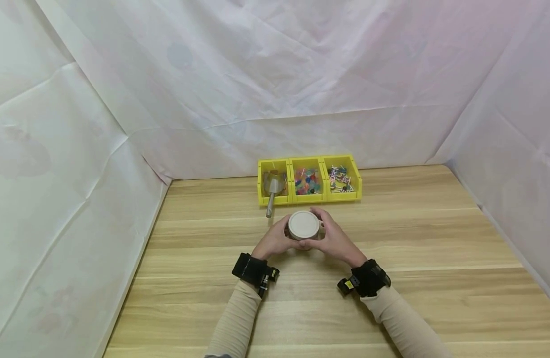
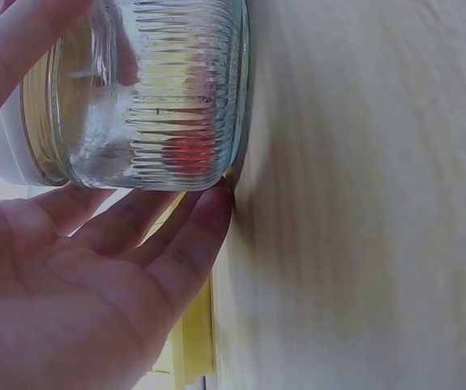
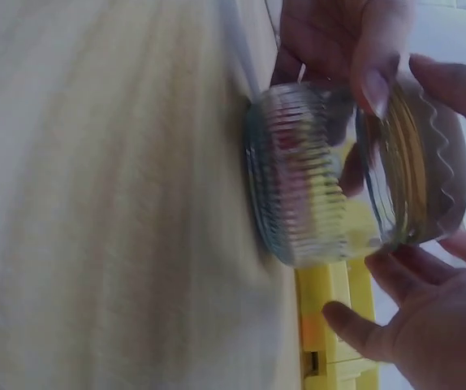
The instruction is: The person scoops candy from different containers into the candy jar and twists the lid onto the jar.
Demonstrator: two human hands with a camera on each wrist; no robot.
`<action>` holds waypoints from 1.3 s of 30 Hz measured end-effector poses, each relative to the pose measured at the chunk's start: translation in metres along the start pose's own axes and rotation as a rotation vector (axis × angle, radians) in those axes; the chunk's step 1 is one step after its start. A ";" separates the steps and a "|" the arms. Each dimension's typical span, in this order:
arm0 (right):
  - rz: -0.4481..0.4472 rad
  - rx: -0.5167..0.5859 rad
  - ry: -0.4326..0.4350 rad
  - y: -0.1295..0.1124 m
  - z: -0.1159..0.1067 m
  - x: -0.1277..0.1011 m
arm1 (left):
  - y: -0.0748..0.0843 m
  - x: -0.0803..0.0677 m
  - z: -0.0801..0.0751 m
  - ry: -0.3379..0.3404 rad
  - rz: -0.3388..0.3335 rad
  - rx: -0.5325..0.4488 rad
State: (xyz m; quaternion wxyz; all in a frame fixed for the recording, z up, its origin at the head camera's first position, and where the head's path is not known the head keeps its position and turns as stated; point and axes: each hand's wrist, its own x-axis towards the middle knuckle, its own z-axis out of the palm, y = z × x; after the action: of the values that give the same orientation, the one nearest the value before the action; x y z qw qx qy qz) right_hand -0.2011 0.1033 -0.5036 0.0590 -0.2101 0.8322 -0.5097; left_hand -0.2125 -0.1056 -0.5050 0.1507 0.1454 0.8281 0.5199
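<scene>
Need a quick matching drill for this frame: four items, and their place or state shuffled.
Items:
1. glass jar
2. white lid
3. metal scoop
4. yellow bins

Place or state:
A. at the table's far edge
B. on top of the jar
C. held between both hands
D. in the leftmost bin

Pairs: 1-C, 2-B, 3-D, 4-A

- I see long beige ribbed sleeves (image 1: 239, 318) on both forearms, coming up from the bottom centre of the head view.
- A black strap (image 1: 250, 269) circles my left wrist, carrying a small black camera block.
- The right wrist strap (image 1: 370, 277) is black too, its block marked with a yellow patch.
</scene>
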 end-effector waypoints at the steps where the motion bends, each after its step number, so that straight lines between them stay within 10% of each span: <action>1: -0.008 -0.004 -0.010 0.000 -0.001 0.001 | 0.000 0.000 0.000 -0.002 -0.001 -0.004; 20: -0.026 -0.032 -0.124 -0.005 -0.005 0.014 | 0.000 0.001 0.002 -0.007 -0.009 0.028; 39: 0.081 0.011 0.019 -0.010 0.014 0.008 | -0.002 0.001 -0.001 -0.010 -0.003 -0.023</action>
State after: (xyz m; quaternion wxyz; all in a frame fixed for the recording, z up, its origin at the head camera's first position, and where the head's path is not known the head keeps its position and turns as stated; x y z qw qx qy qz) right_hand -0.2014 0.0845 -0.5010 0.0730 -0.1711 0.8377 -0.5135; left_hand -0.2135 -0.1065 -0.5064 0.1571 0.1450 0.8217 0.5283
